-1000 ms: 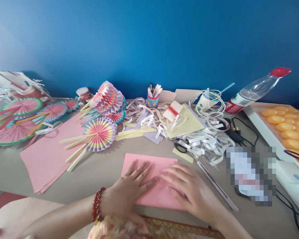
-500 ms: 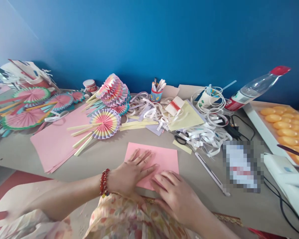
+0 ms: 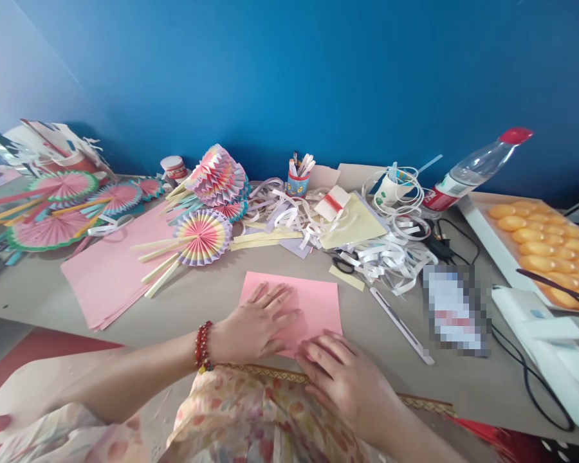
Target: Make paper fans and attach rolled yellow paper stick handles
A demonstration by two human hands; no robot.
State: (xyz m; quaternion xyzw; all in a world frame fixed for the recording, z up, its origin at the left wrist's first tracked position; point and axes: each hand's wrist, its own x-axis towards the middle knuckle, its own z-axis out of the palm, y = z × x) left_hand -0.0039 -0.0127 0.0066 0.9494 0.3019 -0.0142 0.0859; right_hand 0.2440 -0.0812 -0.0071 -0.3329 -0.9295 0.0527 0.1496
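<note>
A pink sheet of paper (image 3: 321, 302) lies flat on the table in front of me. My left hand (image 3: 253, 325), with a red bead bracelet at the wrist, rests palm down over the paper's left part, fingers spread. On the near right edge of the sheet lie the fingertips of my right hand (image 3: 342, 376), its fingers slightly bent and lying over the paper. Whatever is beneath the right palm is hidden.
Striped folded-paper fans (image 3: 202, 236) and larger pink sheets (image 3: 109, 273) lie left. Behind the paper are white paper curls (image 3: 390, 257), scissors (image 3: 343, 262) and a pen cup (image 3: 298, 184). A utility knife (image 3: 401, 325), tilted bottle (image 3: 463, 177) and egg-like tray (image 3: 477, 225) stand right.
My left thumb has moved up from the table's near edge onto the lower part of the paper. The right hand stays at the near right edge. The view has shifted slightly.
</note>
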